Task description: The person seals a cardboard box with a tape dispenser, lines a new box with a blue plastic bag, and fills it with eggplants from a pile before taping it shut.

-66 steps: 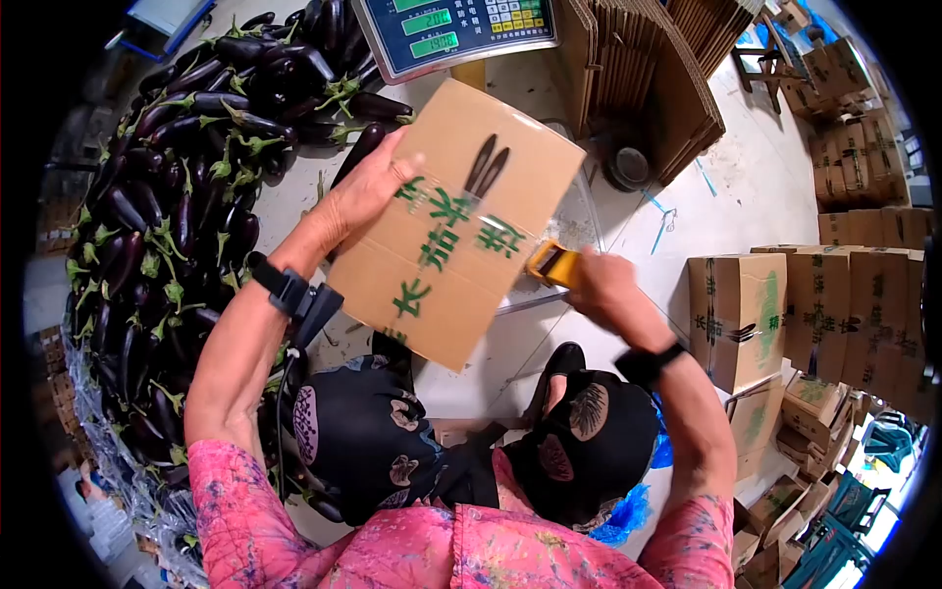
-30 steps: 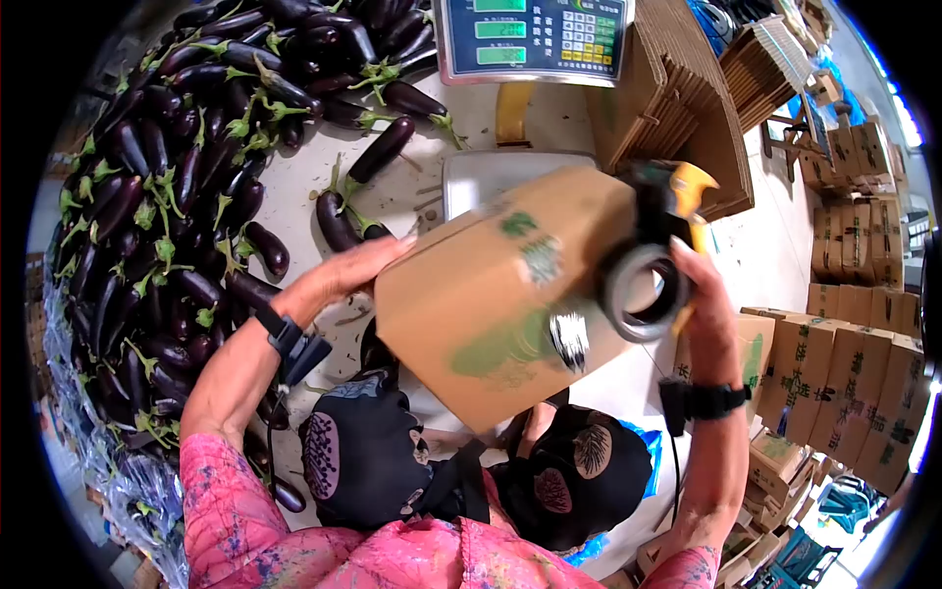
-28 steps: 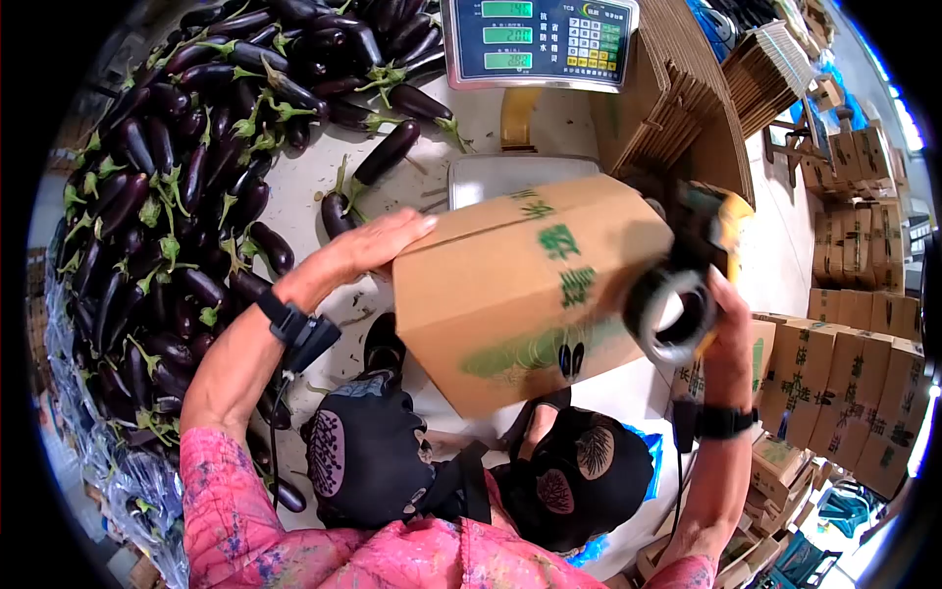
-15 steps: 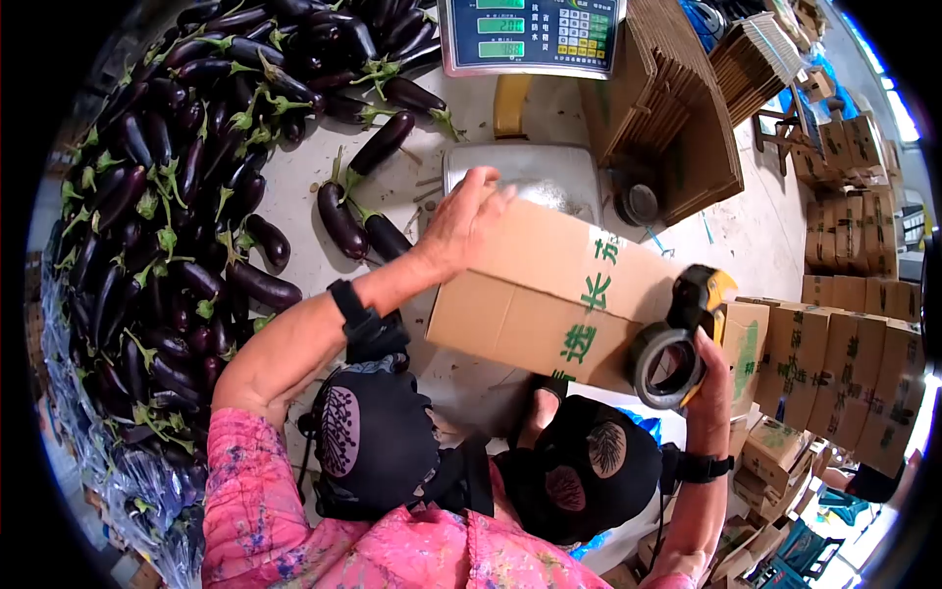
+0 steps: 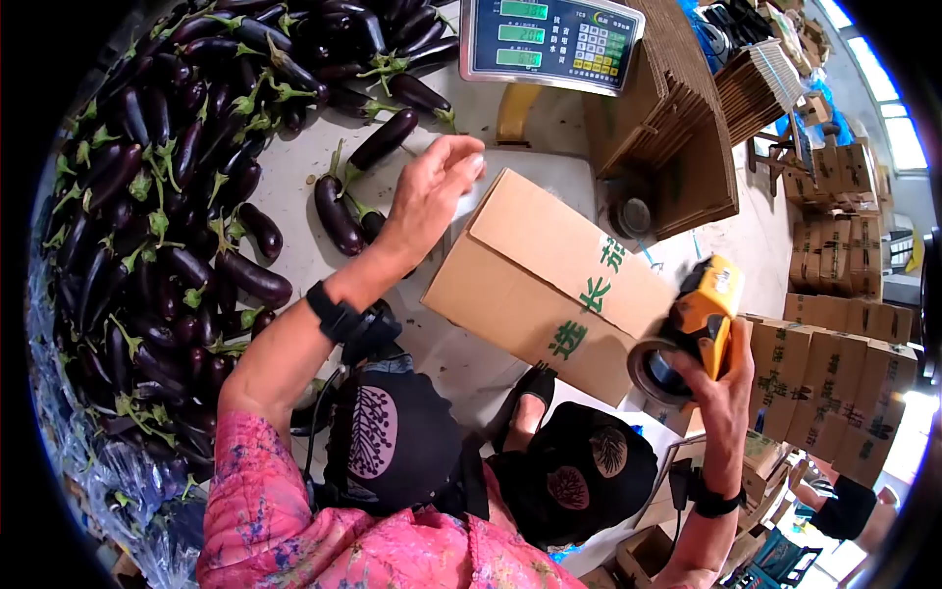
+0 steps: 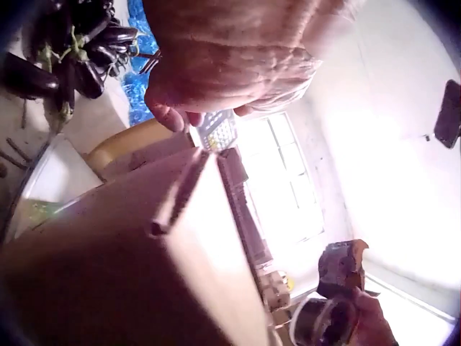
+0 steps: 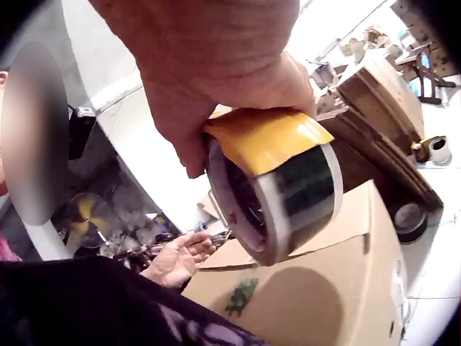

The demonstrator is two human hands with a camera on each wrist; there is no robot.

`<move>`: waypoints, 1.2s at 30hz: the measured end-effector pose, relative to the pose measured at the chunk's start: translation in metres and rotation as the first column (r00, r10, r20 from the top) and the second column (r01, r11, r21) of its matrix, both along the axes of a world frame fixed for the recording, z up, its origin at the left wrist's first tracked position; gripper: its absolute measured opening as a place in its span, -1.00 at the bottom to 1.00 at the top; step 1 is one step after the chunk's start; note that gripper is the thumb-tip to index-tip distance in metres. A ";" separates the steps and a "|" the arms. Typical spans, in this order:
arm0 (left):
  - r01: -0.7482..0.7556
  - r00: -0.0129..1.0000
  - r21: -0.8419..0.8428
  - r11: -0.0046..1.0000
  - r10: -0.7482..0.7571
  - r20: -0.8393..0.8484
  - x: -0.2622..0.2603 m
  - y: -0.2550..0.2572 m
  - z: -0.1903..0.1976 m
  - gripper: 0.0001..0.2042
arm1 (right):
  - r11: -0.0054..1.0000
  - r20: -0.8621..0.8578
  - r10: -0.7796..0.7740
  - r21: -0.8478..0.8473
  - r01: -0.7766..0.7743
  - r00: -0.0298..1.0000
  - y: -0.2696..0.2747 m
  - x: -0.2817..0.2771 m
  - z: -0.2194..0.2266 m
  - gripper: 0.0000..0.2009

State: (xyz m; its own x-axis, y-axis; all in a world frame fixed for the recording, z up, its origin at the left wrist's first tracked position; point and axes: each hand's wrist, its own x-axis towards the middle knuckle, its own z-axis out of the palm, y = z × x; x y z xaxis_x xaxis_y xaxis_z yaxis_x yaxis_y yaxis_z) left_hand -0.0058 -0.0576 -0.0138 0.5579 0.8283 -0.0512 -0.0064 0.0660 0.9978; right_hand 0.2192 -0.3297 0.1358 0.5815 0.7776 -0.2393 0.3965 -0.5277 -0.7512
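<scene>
A cardboard box (image 5: 549, 280) with green lettering lies tilted across the middle of the head view, its flap seam facing up. Just off its upper left corner is my left hand (image 5: 432, 196), raised with loosely bent fingers and nothing in them. The left wrist view has this hand (image 6: 230, 65) over the box's edge (image 6: 194, 187). My right hand (image 5: 724, 388) grips a yellow tape dispenser (image 5: 708, 299) at the box's right end. A wide roll of tape (image 7: 306, 194) sits in the dispenser, close over the box in the right wrist view.
Eggplants (image 5: 147, 236) are heaped on the left, some loose near the platform scale's display (image 5: 549, 41). Flattened cartons (image 5: 677, 128) stand upright behind the box, with a tape roll (image 5: 630, 216) beside them. Packed boxes (image 5: 834, 378) are stacked at right.
The box has been turned and lowered from a raised, tilted pose, bringing its seam upward. My left hand has come off its corner. The tape dispenser has stayed in my right hand and rotated.
</scene>
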 end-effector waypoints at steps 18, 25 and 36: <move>0.473 0.879 0.047 0.880 -0.468 -0.090 -0.029 -0.014 0.046 -0.76 | 0.872 0.407 0.486 -0.166 -0.461 0.773 0.096 -0.066 -0.015 -0.38; 0.308 0.937 0.728 0.613 -0.064 -0.342 -0.005 -0.001 0.008 -0.43 | 0.971 -0.033 0.231 -0.059 -0.233 0.972 0.050 -0.029 -0.013 -0.36; 0.425 0.885 0.872 0.241 0.092 -0.457 0.071 -0.033 -0.008 -0.66 | 0.983 -0.554 0.087 -0.087 -0.162 0.828 0.026 -0.015 -0.071 -0.36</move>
